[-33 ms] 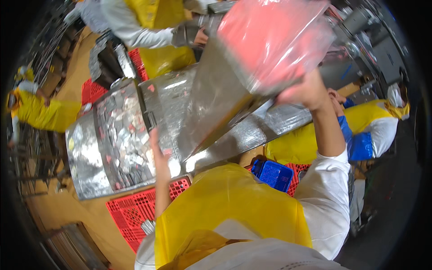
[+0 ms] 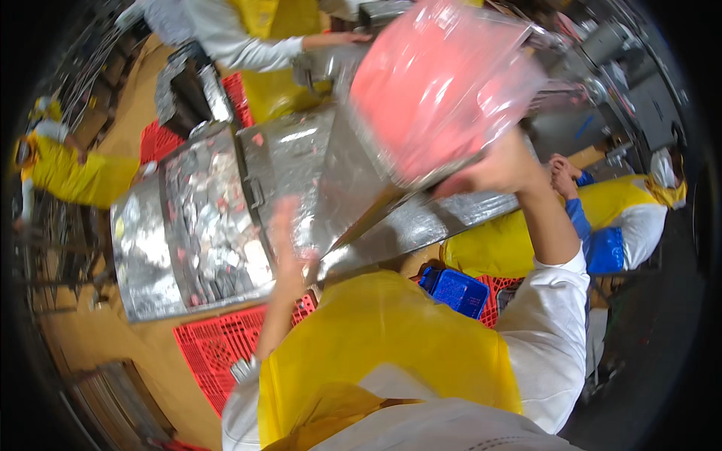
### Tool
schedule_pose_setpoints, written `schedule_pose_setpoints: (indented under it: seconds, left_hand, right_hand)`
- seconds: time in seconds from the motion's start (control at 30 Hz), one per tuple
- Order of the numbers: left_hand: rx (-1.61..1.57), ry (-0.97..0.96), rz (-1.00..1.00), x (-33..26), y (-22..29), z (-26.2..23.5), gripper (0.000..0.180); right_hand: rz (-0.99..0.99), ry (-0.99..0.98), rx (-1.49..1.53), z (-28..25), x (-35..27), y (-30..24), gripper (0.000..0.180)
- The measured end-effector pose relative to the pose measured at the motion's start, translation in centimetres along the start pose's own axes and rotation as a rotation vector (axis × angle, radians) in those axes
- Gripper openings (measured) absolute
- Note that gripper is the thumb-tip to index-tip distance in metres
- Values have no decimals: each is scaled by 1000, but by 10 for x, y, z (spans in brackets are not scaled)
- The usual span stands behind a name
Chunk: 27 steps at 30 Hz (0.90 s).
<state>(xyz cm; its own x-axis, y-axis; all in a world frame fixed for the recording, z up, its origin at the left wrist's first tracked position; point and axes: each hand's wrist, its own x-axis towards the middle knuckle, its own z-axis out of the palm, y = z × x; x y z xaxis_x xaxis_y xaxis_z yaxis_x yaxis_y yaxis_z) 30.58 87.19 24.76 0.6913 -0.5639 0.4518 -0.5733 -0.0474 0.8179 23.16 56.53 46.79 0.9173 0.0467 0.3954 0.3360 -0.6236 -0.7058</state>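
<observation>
Processing plant, yellow aprons [image 2: 391, 319], steel worktable [image 2: 147, 259]

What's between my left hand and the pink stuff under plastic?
In the head view, the metal container's side separates your left hand from the pink stuff.

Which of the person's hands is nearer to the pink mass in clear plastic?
Right. The right hand is at the lower right edge of the pink mass; the left hand is farther off, to its lower left, near the lower tip of the metal container.
</observation>
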Motion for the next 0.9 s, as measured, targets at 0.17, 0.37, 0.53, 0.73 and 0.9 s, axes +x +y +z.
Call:
schedule_pose_setpoints:
  seconds: [0.17, 0.37, 0.53, 0.73, 0.9]
  left_hand:
    - [279, -149, -66, 33, 75, 3, 80]
    - [492, 188, 332, 155, 160, 33, 49]
    - [228, -62, 9, 215, 131, 32, 27]
    - [-306, -345, -35, 211, 153, 5, 26]
    - [366, -325, 858, 225, 179, -9, 26]
  right_hand:
    - [64, -106, 97, 40, -5, 34, 97]
    - [39, 33, 162, 37, -26, 59, 66]
    - [-197, 196, -205, 46, -36, 57, 53]
    - [-94, 319, -65, 74, -19, 50, 46]
    - [-78, 269, 179, 67, 4, 54, 38]
